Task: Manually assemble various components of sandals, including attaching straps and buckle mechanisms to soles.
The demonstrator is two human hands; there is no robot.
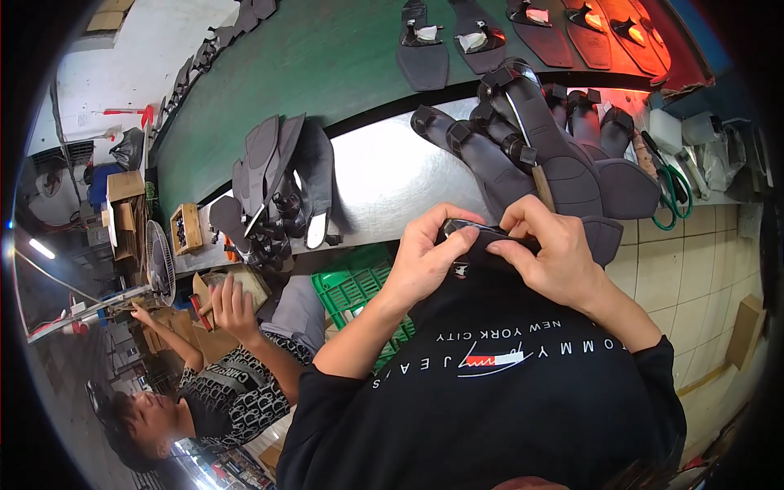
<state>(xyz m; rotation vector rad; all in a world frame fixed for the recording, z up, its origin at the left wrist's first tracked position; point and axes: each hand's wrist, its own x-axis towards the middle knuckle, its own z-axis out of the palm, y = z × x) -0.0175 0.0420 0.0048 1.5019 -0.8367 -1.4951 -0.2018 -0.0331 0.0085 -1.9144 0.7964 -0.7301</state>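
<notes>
Close to my chest I hold a small black shoe part (483,235), glossy along one edge; its exact kind is hard to tell against my black shirt. My left hand (431,255) pinches its left end between thumb and fingers. The fingers of my right hand (554,255) are closed on its other end, thumb pressing from the near side. Just beyond my hands lies a pile of dark heeled sandals (563,167) on the metal bench (380,167), many with soles or heels turned up. A wooden handle (542,189) sticks out from among them.
A green conveyor belt (327,69) carries sandals (423,57) under an orange glow at the right. More dark soles (273,159) are heaped on the bench's left. Green-handled scissors (674,196) lie at its right end. A green crate (347,286), a fan (160,265) and a co-worker (237,384) are at left.
</notes>
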